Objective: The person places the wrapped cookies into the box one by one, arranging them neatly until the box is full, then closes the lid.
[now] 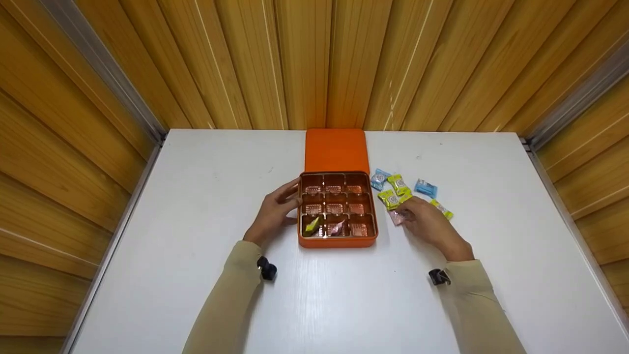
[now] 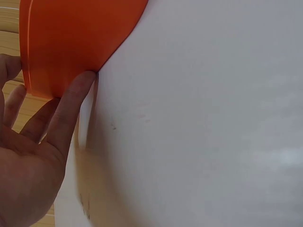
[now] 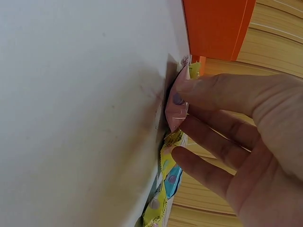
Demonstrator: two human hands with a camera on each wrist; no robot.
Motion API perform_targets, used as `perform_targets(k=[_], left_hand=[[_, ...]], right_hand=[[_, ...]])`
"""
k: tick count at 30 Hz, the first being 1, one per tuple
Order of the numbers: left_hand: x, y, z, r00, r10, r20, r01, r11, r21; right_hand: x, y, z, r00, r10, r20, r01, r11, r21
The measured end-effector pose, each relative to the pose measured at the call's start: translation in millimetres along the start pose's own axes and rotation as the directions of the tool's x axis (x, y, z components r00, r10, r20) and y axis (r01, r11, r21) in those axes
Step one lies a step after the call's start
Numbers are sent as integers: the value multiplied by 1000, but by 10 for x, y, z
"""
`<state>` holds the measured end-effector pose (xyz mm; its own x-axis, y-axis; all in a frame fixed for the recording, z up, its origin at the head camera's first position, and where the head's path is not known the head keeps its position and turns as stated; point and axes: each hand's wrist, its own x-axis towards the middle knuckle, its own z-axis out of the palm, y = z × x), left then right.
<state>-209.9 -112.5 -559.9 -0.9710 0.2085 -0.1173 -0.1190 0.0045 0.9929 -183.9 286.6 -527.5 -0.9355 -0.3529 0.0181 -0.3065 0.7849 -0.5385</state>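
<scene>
Your right hand (image 1: 430, 223) pinches a pink candy (image 3: 176, 101) between thumb and fingers, low at the white table (image 1: 196, 196) and to the right of the orange box (image 1: 338, 243); whether the candy is off the surface, you cannot be told from these views. Your left hand (image 1: 273, 214) is not clamped: its fingers are extended, with the fingertips against the left side of the box, apparently to steady it.

Contents of the box: nine compartments (image 1: 334, 205) in three rows. In the row nearest you, the left one holds a yellow-green candy (image 1: 312, 226) and the middle one holds another pink candy (image 1: 337, 227); both lie tilted. No candy shows in the other seven.

Outside the box, to its right, you have one blue candy (image 1: 379, 179) near the back corner, a second blue candy (image 1: 426, 188) farther out, two yellow candies (image 1: 398, 184) between them and your hand, and a further yellow candy (image 1: 441, 209) beyond your knuckles. More yellow shows at your fingertips, partly covered.

The orange lid (image 1: 336, 150) is off the compartments, directly behind the box.

Assessment: filling appears at an early stage, two compartments done, seven outstanding, the lid not yet on.
</scene>
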Motion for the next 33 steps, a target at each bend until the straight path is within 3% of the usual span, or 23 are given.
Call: perform_targets(k=[13, 21, 33], left_hand=[[-10, 2, 1, 1000, 15, -1, -15, 1000, -4], [0, -10, -7, 1000, 31, 2, -31, 999, 12], [-9, -6, 2, 1000, 26, 4, -26, 1000, -11]], right_hand=[[-21, 72, 38, 998, -64, -26, 63, 996, -55], [-30, 67, 32, 1000, 3, 20, -1, 998, -68], [-63, 26, 0, 999, 28, 47, -24, 997, -76]])
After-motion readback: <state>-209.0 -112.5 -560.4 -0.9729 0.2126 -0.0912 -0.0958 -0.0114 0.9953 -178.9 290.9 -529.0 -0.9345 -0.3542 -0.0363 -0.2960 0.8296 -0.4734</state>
